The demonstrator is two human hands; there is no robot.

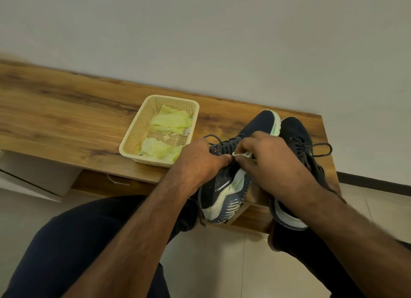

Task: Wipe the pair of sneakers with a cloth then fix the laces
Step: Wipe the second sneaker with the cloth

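- a person sits at a low wooden bench (66, 111) set against a pale wall, dark trouser legs showing at the bottom of the view.
- two dark sneakers stand on the right end of the bench, toes pointing toward the wall, side by side and touching near the toes.
- the left sneaker (231, 186) is the one being worked on; it has a pale green sole edge and striped side, and its heel hangs over the front edge of the bench.
- the left hand (200, 157) grips this sneaker at the collar, fingers curled over the laces and thumb pressed along the opening.
- the right hand (266, 157) pinches a small pale cloth (241, 154) between thumb and fingers, just at the tongue of the same sneaker and touching the left thumb.
- the right sneaker (298, 137) sits just beside, partly hidden by the right forearm, with its dark lace (322, 148) looping loose toward the bench end.
- a loose lace end from the left sneaker hangs down past the heel.
- a cream perforated basket (138, 128) stands on the bench left of the sneakers, near the left hand, holding crumpled yellow-green cloths (171, 122).
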